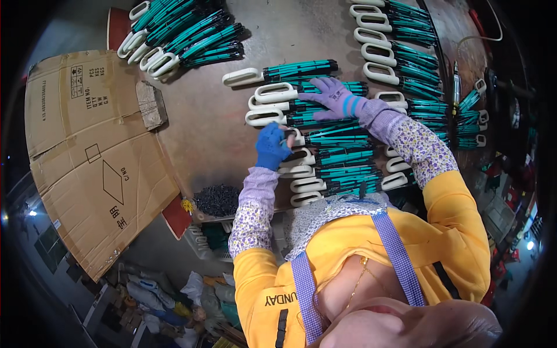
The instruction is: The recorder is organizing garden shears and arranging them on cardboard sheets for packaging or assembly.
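Observation:
Folded umbrella frames with teal-and-black ribs and white loop handles lie in a row before me. My right hand point(335, 100), in a lavender glove, rests with fingers stretched out across the ribs of an umbrella frame point(275, 92) at the row's far end. My left hand point(272, 145), in a blue glove, is closed beside the white handle point(297, 137) of another frame. Its bare fingertips are pinched at a small dark spot; what they hold is too small to make out. Nearer my body lie several more umbrella frames point(342, 173).
A flattened cardboard box point(87, 151) covers the left side, with a grey block point(152, 105) on its edge. Small black parts point(216, 200) are heaped at the table's near edge. More umbrella frames lie far left point(188, 40) and right point(380, 55). A screwdriver-like tool point(456, 87) with a cable is at right.

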Available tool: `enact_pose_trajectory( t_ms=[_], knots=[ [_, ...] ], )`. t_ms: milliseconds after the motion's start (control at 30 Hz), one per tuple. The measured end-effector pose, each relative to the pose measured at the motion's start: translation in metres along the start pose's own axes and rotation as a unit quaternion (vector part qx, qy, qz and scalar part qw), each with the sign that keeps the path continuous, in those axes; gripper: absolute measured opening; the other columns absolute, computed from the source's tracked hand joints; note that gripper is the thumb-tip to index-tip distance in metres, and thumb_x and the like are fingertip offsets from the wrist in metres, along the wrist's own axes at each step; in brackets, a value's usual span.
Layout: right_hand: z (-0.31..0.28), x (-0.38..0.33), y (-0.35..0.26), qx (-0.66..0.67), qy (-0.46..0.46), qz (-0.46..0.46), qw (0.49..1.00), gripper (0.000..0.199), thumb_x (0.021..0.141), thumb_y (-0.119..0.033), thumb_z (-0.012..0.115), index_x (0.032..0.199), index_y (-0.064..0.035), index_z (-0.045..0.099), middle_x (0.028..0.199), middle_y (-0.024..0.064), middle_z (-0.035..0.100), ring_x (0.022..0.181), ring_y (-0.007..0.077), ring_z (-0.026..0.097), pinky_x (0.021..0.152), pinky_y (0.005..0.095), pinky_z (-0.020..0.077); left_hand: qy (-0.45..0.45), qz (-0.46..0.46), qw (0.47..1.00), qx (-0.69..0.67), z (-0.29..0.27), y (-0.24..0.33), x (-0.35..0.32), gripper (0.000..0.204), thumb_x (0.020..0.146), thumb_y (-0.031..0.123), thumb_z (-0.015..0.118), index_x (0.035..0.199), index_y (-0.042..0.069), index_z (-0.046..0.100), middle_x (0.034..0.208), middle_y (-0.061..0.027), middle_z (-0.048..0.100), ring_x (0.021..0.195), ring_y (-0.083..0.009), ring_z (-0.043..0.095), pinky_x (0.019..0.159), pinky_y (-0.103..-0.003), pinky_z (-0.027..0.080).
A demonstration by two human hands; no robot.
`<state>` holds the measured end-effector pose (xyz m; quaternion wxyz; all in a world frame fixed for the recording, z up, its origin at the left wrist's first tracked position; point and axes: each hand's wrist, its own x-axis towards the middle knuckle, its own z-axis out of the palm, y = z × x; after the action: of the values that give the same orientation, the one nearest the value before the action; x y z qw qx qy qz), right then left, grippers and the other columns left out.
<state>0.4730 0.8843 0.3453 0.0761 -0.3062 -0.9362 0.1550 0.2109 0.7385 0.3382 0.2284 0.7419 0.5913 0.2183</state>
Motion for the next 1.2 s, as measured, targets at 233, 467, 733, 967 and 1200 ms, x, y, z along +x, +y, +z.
enact_pose_trajectory(
  t_ms=[233, 467, 733, 967, 1200],
  knots=[
    [0.007, 0.027, -0.005, -0.001, -0.021, 0.063, 0.998, 0.045, 0.087, -0.038, 0.058, 0.131, -0.0298, 0.055, 0.117, 0.0071, 0.053, 0.106, 0.0300, 0.052, 0.087, 0.0424, 0.0444, 0.198, -0.092, 0.954, 0.208, -0.005, -0.004, 0.039, 0.057, 0.074, 0.031, 0.074, 0.122, 0.005, 0.058, 0.103, -0.0168, 0.058, 0.089, -0.0353, 0.057, 0.082, -0.044, 0.047],
    [-0.004, 0.066, -0.015, -0.010, -0.060, 0.122, 0.991, 0.046, 0.086, -0.032, 0.060, 0.132, -0.0284, 0.054, 0.116, 0.0065, 0.054, 0.106, 0.0298, 0.053, 0.088, 0.0416, 0.0457, 0.091, -0.172, 0.962, 0.189, 0.019, -0.012, 0.026, 0.070, 0.076, 0.032, 0.073, 0.135, 0.002, 0.051, 0.110, -0.0185, 0.057, 0.094, -0.0352, 0.056, 0.085, -0.043, 0.046],
    [0.016, 0.108, 0.021, 0.026, 0.129, 0.058, 0.990, 0.050, 0.085, -0.025, 0.060, 0.134, -0.0279, 0.052, 0.115, 0.0063, 0.056, 0.100, 0.0287, 0.057, 0.086, 0.0385, 0.0481, 0.100, -0.150, 0.984, 0.011, 0.004, -0.012, 0.027, 0.069, 0.079, 0.022, 0.073, 0.139, 0.001, 0.048, 0.115, -0.0174, 0.058, 0.097, -0.0315, 0.058, 0.087, -0.039, 0.048],
    [0.009, 0.103, 0.044, -0.038, -0.064, 0.147, 0.986, 0.058, 0.084, -0.020, 0.061, 0.139, -0.0291, 0.047, 0.117, 0.0072, 0.057, 0.103, 0.0292, 0.059, 0.090, 0.0398, 0.0477, 0.190, -0.283, 0.931, -0.130, -0.014, -0.027, -0.044, 0.051, 0.081, 0.010, 0.069, 0.129, -0.001, 0.053, 0.111, -0.0154, 0.058, 0.092, -0.0289, 0.060, 0.085, -0.035, 0.049],
    [-0.023, 0.066, 0.060, 0.074, -0.144, 0.158, 0.974, 0.066, 0.085, -0.014, 0.060, 0.145, -0.0296, 0.040, 0.130, 0.0095, 0.055, 0.116, 0.0314, 0.056, 0.102, 0.0431, 0.0434, 0.184, -0.270, 0.942, 0.072, -0.006, -0.039, -0.095, 0.062, 0.080, 0.021, 0.071, 0.134, -0.001, 0.049, 0.128, -0.0230, 0.051, 0.109, -0.0370, 0.054, 0.097, -0.043, 0.044]
  ],
)
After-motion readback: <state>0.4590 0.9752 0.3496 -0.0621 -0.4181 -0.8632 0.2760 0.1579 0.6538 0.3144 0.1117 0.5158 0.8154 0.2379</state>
